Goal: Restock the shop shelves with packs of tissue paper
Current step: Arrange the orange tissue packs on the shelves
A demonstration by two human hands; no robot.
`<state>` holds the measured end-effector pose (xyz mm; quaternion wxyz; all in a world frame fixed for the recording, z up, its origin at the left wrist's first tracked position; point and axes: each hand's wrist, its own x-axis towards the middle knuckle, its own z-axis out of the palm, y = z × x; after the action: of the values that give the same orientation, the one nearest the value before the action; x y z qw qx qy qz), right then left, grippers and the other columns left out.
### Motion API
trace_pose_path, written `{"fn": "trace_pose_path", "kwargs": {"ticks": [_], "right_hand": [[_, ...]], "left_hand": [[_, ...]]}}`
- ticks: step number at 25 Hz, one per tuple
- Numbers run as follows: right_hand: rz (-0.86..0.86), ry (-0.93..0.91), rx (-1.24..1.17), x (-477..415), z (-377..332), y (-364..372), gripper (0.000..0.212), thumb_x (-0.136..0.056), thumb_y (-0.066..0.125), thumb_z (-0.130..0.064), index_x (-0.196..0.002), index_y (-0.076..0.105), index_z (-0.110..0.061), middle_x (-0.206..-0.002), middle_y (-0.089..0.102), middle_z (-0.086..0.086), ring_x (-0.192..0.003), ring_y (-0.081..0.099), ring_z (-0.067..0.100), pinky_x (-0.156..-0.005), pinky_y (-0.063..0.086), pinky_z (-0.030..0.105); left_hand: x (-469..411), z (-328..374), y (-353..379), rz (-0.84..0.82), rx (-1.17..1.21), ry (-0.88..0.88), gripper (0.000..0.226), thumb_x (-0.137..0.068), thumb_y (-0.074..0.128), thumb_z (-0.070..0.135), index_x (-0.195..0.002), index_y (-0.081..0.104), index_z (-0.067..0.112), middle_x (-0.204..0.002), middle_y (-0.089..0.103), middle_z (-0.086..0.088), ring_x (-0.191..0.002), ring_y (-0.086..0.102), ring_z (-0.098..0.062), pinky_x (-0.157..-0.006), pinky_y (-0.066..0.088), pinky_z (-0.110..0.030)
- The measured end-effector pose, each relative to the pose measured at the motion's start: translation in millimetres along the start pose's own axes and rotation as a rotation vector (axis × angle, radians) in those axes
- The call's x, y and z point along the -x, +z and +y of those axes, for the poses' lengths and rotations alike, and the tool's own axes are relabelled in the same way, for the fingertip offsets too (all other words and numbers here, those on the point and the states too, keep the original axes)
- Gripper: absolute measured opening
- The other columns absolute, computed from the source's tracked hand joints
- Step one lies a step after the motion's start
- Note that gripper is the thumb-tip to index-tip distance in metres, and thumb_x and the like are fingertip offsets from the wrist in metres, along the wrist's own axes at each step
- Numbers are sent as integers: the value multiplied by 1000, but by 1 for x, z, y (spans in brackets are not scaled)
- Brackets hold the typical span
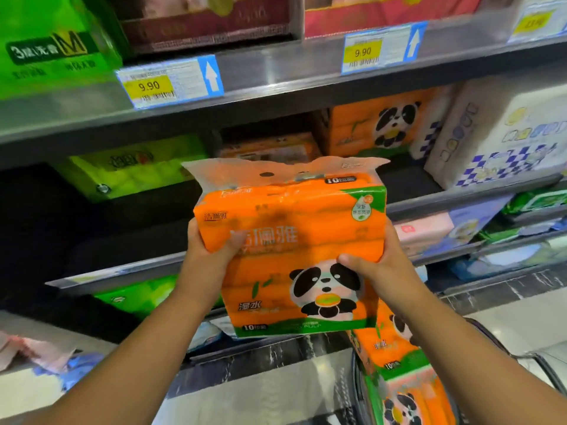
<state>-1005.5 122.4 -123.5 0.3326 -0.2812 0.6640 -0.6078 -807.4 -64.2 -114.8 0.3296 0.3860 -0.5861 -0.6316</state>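
Two bare forearms reach up from the bottom edge. The left hand (pixel 208 250) and right hand (pixel 377 265) each grip one side of the orange panda pack (pixel 291 228), thumbs pressed on the front face and fingers wrapped behind. The pack is held in the air, upright and slightly tilted, in front of the middle shelf (pixel 445 200). It looks light and soft: the film-wrapped tissue dents under the thumbs. The glossy wrap may slide, so a two-sided hold low on the body seems safer than the thin handle flap (pixel 276 170) on top, which could tear. Behind it on that shelf stands a matching panda pack (pixel 377 127), with a lower orange pack (pixel 270 148) lying flat beside it. A green pack (pixel 132 167) sits to the left and a white pack with blue checks (pixel 497 139) to the right. The upper shelf's lip (pixel 276 78), carrying a price label (pixel 168 81), overhangs the opening and could catch the flap. More orange packs (pixel 395 348) wait in a basket (pixel 357 388) at bottom right.
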Motion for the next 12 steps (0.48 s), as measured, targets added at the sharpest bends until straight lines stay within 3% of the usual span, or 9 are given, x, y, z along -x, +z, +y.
{"fn": "trace_pose_path", "kwargs": {"ticks": [2, 7, 12], "right_hand": [[-18, 10, 24, -9, 12, 1, 73, -77, 73, -13, -128, 30, -43, -118, 54, -18, -96, 60, -9, -63, 50, 9], [-62, 84, 54, -32, 35, 2, 73, -77, 75, -19, -132, 32, -40, -120, 56, -13, -106, 57, 4, -69, 50, 17], [-69, 131, 72, -53, 49, 2, 77, -78, 76, -17, -134, 28, -38, -120, 55, -13, -105, 56, 6, -71, 48, 21]], "left_hand": [[0, -17, -3, 40, -11, -7, 75, -50, 81, 64, -114, 43, 57, -113, 66, 14, -107, 63, -14, -91, 51, -48], [-7, -44, -1, 110, -30, -61, 81, -44, 78, 74, -114, 38, 65, -118, 64, 13, -112, 60, -20, -96, 47, -55], [-19, -55, 6, 94, -50, -37, 84, -53, 78, 66, -124, 37, 51, -114, 63, 13, -104, 62, -10, -88, 52, -40]]}}
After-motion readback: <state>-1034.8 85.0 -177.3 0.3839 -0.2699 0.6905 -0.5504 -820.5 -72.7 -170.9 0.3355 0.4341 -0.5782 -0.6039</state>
